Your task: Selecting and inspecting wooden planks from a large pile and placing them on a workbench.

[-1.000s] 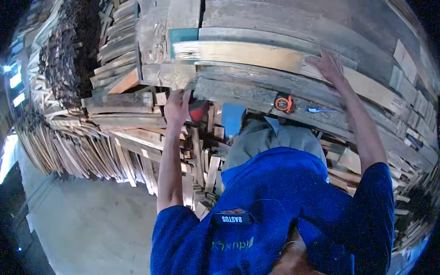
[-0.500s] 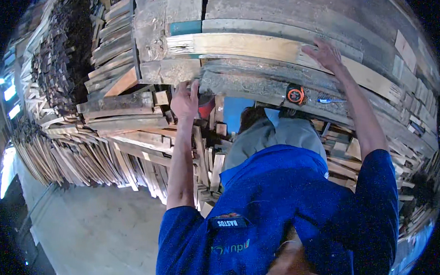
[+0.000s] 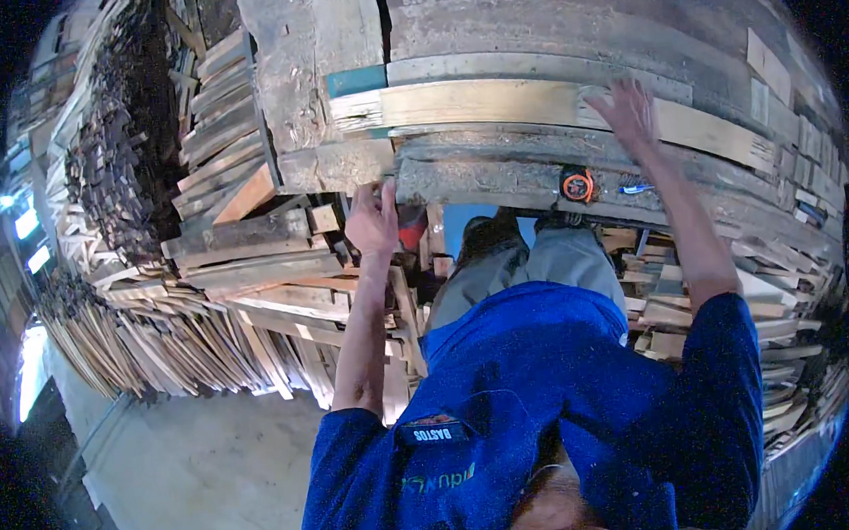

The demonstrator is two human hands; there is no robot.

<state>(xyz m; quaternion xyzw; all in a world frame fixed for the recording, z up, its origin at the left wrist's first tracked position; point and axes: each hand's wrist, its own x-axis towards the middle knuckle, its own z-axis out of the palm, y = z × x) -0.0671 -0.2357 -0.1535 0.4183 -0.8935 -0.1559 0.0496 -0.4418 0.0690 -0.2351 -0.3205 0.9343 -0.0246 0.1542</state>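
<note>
Yellowish timber makes up the long, narrow board (image 3: 479, 102), which lies flat along the table (image 3: 566, 27), its left end crossing a teal patch (image 3: 358, 81). It should handle as a stiff, fairly light piece for its length, dry rather than slippery and not easily broken, though its whitish, split-looking left end may shed splinters. The sounder hold is by both long edges, thumb on the near side and fingers over the far one, with the hands well apart so that neither end dips.

The right hand (image 3: 631, 121) is spread over the board's right-hand stretch, thumb apart from the other fingers and closed on nothing; blur hides whether it presses on the wood. The left hand (image 3: 373, 225) is at the table's near edge, fingertips up by the planks; whether they grip that edge I cannot tell. An orange-and-black tape measure (image 3: 576, 184) and a small blue tool (image 3: 634, 189) lie on the table, nearer the body.

Compared with one second ago, the left hand sits farther right along the edge, closer to the gap in the planks. The right hand remains over much the same part of the board, and any shift of the board is too slight to separate from the camera's movement.
</note>
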